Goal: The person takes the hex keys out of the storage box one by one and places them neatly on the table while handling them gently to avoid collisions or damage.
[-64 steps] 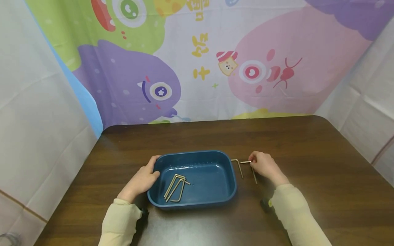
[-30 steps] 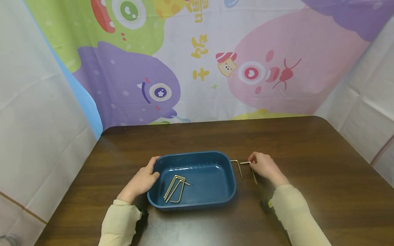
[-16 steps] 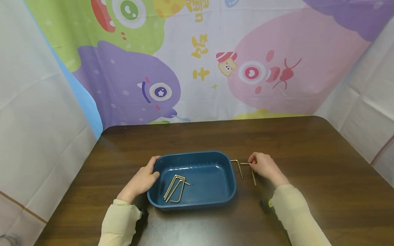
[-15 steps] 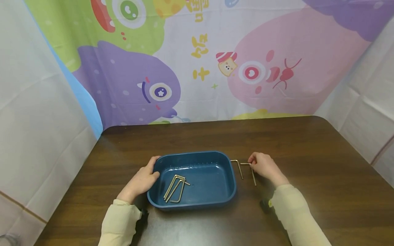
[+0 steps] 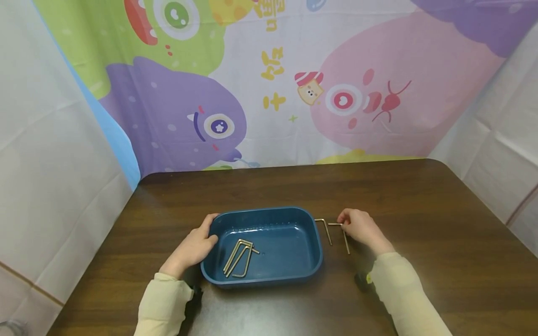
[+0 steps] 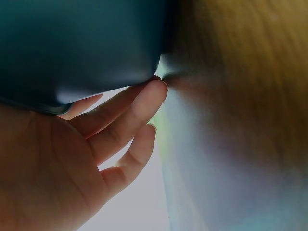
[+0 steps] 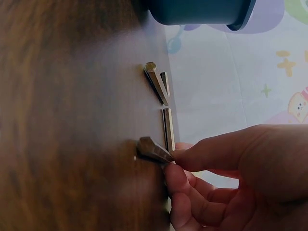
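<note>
My left hand (image 5: 194,245) grips the left end of a blue tray (image 5: 286,254), thumb over the rim and fingers along the outside wall. Several brass-coloured Allen keys (image 5: 232,255) lie overlapping in the tray's left part. Right of the tray, my right hand (image 5: 360,226) pinches another Allen key (image 5: 346,242) near its bend, between thumb and forefinger. That key lies on or just at the table; its short arm points left and its long arm towards me. Between it and the tray lies one more Allen key (image 5: 328,233), turned the same way; in the right wrist view its hexagonal end (image 7: 151,66) shows.
The dark wooden table (image 5: 420,200) extends around the tray on all sides. Behind it hangs a cartoon-printed cloth (image 5: 277,135). Pale panels (image 5: 54,140) stand at left and right.
The pinched Allen key has shifted very slightly towards me and turned a little, with my right hand moving along. The left hand and the keys in the tray look the same.
</note>
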A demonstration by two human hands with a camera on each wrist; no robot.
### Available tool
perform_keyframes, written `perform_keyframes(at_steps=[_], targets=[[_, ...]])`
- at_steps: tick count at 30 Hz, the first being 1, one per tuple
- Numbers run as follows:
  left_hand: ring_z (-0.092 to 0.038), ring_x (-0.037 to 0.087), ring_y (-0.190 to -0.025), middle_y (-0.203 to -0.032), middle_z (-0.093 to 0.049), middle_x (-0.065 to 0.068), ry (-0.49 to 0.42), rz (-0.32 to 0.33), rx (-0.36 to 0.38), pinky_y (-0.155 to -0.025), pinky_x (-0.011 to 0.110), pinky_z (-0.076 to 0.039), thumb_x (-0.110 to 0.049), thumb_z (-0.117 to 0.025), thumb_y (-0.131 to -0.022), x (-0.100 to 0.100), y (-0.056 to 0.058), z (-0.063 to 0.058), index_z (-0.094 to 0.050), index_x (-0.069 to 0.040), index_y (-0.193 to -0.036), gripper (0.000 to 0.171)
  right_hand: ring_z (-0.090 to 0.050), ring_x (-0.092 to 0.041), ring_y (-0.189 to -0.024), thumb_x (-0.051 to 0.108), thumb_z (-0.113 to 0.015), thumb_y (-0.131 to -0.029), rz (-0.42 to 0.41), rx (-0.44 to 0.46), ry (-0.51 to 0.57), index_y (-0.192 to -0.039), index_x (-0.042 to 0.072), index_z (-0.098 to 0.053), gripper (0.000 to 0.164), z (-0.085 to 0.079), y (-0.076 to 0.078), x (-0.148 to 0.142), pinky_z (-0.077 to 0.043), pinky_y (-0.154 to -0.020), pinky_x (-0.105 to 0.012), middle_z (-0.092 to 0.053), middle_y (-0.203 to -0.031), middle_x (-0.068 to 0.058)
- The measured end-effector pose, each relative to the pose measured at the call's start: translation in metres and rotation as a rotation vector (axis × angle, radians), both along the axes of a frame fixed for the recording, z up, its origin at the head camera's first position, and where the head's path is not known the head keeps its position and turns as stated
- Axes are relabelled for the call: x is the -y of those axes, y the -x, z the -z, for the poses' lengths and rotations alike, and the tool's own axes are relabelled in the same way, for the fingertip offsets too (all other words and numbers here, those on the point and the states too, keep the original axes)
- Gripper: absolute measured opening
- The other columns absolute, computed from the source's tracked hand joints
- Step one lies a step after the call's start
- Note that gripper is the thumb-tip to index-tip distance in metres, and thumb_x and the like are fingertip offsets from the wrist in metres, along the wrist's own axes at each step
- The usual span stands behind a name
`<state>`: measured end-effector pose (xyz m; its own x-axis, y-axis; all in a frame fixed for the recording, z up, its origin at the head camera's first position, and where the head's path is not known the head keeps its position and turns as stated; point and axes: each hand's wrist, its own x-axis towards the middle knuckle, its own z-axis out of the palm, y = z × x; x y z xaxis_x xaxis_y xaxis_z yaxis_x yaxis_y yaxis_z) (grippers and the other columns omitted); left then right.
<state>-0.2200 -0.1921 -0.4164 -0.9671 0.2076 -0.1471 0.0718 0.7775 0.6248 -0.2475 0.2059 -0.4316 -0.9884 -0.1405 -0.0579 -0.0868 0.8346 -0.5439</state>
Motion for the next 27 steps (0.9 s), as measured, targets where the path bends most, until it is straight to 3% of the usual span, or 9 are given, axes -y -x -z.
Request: perform_keyframes(at_steps=[12, 23, 27], targets=[[-0.061, 0.026, -0.088, -0.126, -0.050, 0.023, 0.009, 0.001, -0.027, -0.073, 0.040, -0.048, -0.013, -0.039, -0.088, 0.000, 0.001, 0.001, -0.029, -0.015, -0.135, 0.048, -0.047, -0.017, -0.063, 0.003, -0.056, -0.081, -0.004, -0.018, -0.022, -0.091, 0.003, -0.061, 0.011, 0.000, 0.000, 0.001, -0.037, -0.057, -0.028, -0.051, -0.070, -0.005], [-0.060, 0.026, -0.088, -0.127, -0.049, 0.023, 0.010, 0.010, -0.025, -0.072, 0.040, -0.049, -0.013, -0.039, -0.089, 0.003, 0.000, 0.002, -0.028, -0.014, -0.136, 0.049, -0.055, -0.024, -0.076, 0.004, -0.052, -0.083, 0.000, -0.093, -0.099, -0.093, 0.004, -0.062, 0.014, -0.012, -0.007, 0.007, -0.045, -0.068, -0.041, -0.063, -0.089, -0.012], [-0.061, 0.025, -0.086, -0.126, -0.050, 0.023, 0.001, 0.013, -0.030, -0.071, 0.039, -0.049, -0.013, -0.039, -0.088, 0.001, 0.001, 0.001, -0.028, -0.014, -0.135, 0.048, -0.053, -0.022, -0.071, 0.006, -0.049, -0.086, 0.005, -0.140, -0.109, -0.093, 0.007, -0.064, 0.017, -0.023, -0.011, 0.010, -0.043, -0.060, -0.037, -0.063, -0.093, -0.012]])
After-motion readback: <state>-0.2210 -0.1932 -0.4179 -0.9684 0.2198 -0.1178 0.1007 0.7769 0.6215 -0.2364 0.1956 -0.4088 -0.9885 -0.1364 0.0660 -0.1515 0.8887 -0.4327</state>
